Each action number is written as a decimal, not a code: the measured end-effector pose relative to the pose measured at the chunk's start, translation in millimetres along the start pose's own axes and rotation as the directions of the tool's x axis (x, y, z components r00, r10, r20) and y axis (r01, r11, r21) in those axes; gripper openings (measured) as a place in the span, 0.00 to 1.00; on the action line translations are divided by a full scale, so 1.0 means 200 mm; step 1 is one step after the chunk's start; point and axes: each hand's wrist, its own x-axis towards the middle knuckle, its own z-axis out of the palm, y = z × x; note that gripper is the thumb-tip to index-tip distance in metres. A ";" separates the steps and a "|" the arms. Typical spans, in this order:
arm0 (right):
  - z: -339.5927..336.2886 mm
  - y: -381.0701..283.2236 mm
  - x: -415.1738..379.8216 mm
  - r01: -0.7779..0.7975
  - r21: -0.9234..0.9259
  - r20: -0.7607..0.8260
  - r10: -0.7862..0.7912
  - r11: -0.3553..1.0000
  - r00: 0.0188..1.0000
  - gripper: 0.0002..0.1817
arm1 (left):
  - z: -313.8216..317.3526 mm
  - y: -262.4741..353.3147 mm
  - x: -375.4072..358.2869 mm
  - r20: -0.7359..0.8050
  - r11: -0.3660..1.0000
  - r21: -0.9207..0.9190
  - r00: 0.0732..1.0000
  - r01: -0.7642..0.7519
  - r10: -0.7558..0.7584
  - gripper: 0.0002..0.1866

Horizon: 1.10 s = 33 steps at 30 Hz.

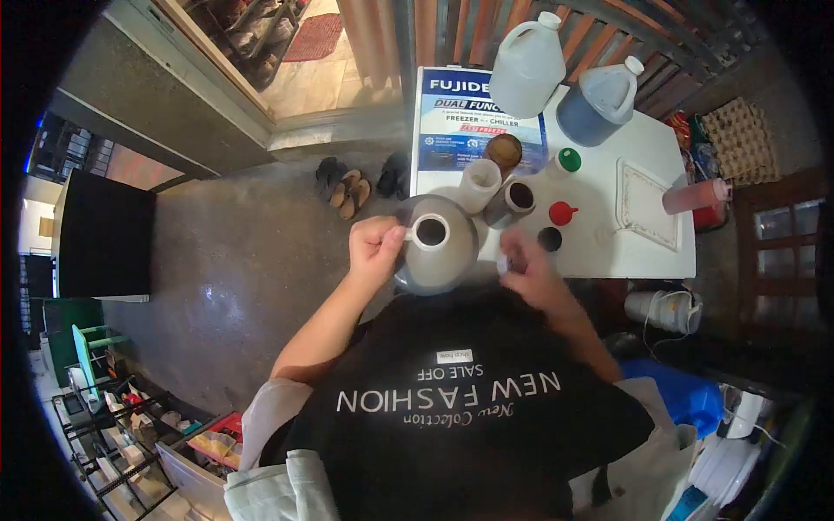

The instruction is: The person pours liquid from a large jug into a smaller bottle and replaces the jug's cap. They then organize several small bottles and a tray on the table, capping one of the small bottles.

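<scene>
My left hand (375, 250) is wrapped round the handle of a large translucent jug (441, 271). The jug's round mouth is uncapped and faces up at me, dark inside. Just right of the jug, my right hand (532, 276) is blurred by motion, its fingers curled in around something small and pale that I cannot make out. Close to the hands on the white table stand a whitish open container (479, 186) and a clear container with dark contents (511, 205). A red funnel (563, 213) and a black cap (549, 239) lie beyond my right hand.
On the white table (599, 257) stand a pale jug (528, 69), a jug of bluish liquid (598, 104), a brown-topped jar (504, 153), a green-capped bottle (567, 161), a patterned tray (647, 204) and a pink bottle (695, 197). Sandals (349, 193) lie on the floor.
</scene>
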 end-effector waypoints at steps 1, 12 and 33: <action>0.03 -0.20 0.01 0.145 0.003 -0.030 -0.145 0.989 0.989 0.28 | 0.00 -0.01 0.01 0.001 1.000 -0.006 1.000 -0.002 0.002 0.23; 0.14 -1.00 0.33 0.722 -0.533 0.553 -0.465 0.440 0.691 0.18 | 0.01 -0.04 0.04 0.020 0.997 -0.034 0.997 -0.071 0.072 0.22; 0.26 -1.21 0.31 0.439 -0.893 0.433 -0.078 0.098 0.898 0.21 | 0.01 -0.10 0.06 0.071 0.994 -0.078 0.994 -0.080 0.085 0.23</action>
